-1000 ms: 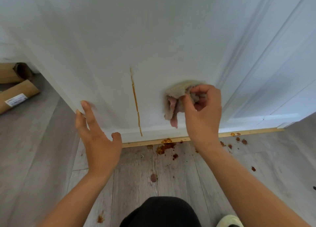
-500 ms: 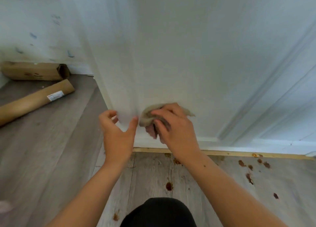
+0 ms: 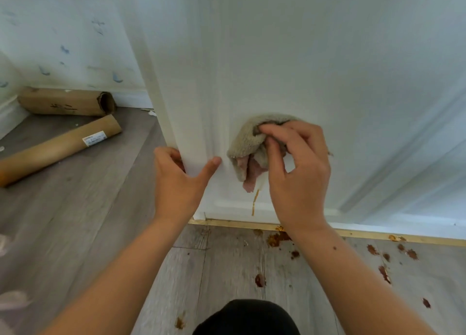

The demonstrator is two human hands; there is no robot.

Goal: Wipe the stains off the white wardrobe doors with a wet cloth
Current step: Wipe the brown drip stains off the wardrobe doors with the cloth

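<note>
The right hand [image 3: 297,180], grip clamped on the beige cloth [image 3: 248,140], pressed it to the white wardrobe door [image 3: 302,57] at frame centre, above an orange streak [image 3: 255,203]; the left hand [image 3: 179,183] clasped the door's edge in its grip.

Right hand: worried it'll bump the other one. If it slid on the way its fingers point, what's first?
Probably the moulding ridge, just left of the cloth the right hand grips. Its fingers point up-left; the left hand on the door edge sits lower, likely clear.
</note>
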